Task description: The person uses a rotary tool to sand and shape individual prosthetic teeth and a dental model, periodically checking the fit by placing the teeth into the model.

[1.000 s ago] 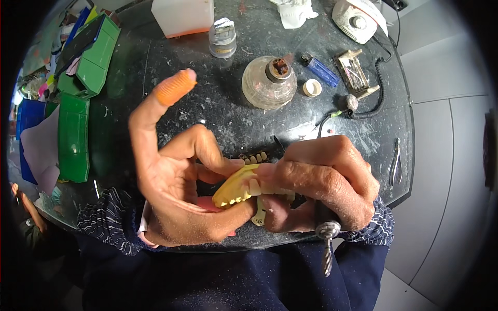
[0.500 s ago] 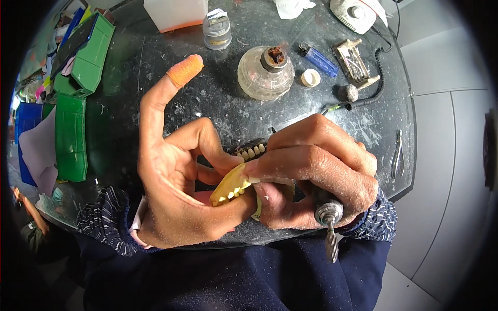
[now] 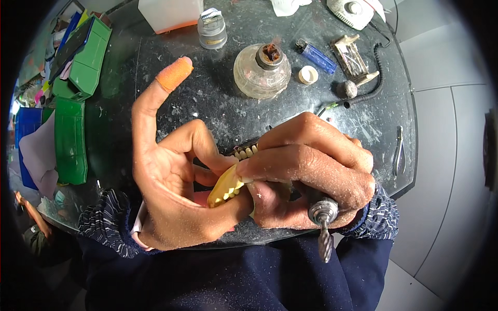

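Observation:
A yellow dental model (image 3: 222, 193) with a row of teeth along its lower edge is gripped by my left hand (image 3: 176, 202). One finger of that hand, wrapped in orange tape (image 3: 174, 74), sticks up away from it. My right hand (image 3: 316, 166) is closed around a rotary handpiece (image 3: 322, 211), whose fluted metal bur (image 3: 325, 246) points down toward my lap. The right thumb and forefinger pinch at the model's right end; what lies between them is hidden. Beyond my fingers, partly covered, is a strip of artificial teeth (image 3: 246, 151). White dust coats both hands.
A glass spirit lamp (image 3: 259, 75) stands beyond my hands, beside a small white cup (image 3: 308, 75) and a blue lighter (image 3: 317, 58). A black coiled hose (image 3: 377, 83) runs at the right, near pliers (image 3: 398, 151). Green bins (image 3: 71, 140) line the left edge.
A small white piece seen at my right fingertips no longer shows. My right fingers and the handpiece have shifted slightly left; the whole view has also moved a little.

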`<state>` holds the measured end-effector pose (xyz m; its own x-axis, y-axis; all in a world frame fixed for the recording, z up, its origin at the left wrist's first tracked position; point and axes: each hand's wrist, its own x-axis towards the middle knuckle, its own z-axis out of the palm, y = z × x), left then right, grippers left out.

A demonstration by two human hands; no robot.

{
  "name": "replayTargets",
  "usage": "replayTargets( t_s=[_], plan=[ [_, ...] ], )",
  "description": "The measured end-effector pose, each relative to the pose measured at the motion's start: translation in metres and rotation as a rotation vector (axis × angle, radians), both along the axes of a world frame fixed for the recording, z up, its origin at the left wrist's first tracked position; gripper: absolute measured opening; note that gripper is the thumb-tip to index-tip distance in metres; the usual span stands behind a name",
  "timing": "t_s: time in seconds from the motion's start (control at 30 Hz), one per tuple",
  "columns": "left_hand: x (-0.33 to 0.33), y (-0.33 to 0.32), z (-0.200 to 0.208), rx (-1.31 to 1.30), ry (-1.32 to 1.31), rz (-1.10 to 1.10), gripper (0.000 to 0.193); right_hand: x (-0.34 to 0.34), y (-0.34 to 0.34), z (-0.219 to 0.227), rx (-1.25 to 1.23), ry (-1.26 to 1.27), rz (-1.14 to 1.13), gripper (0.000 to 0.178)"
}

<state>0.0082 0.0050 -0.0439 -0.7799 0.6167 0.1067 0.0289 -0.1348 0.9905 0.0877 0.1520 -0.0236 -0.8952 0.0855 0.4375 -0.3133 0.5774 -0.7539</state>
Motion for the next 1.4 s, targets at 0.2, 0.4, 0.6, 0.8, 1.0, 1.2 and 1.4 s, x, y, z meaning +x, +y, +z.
replayTargets(
  t_s=[0.2, 0.4, 0.6, 0.8, 1.0, 1.2, 1.4],
  plan=[
    [-0.009, -0.001, -0.001, -0.041, -0.067, -0.088, 0.094, -0.004, 0.001, -0.005, -0.032, -0.026, -0.009, 0.017],
    [-0.005, 0.000, 0.000, -0.058, -0.082, -0.078, 0.091, -0.004, 0.000, -0.005, -0.020, -0.042, -0.030, 0.018],
    [-0.006, 0.000, -0.005, -0.041, -0.031, -0.092, 0.097, -0.003, 0.002, -0.003, 0.014, -0.067, -0.019, 0.016],
    [-0.004, 0.001, -0.005, -0.028, -0.037, -0.072, 0.101, -0.002, 0.001, -0.004, 0.012, -0.083, -0.010, 0.014],
    [-0.003, 0.003, -0.004, -0.037, -0.040, -0.055, 0.102, -0.001, 0.002, -0.004, 0.031, -0.087, -0.020, 0.014],
    [-0.006, -0.002, -0.007, -0.053, -0.010, -0.083, 0.096, -0.004, 0.001, -0.005, 0.002, -0.080, -0.015, 0.018],
    [-0.012, 0.000, -0.005, -0.047, -0.054, -0.074, 0.090, -0.007, 0.005, -0.007, -0.023, 0.033, -0.038, 0.028]
  ],
)
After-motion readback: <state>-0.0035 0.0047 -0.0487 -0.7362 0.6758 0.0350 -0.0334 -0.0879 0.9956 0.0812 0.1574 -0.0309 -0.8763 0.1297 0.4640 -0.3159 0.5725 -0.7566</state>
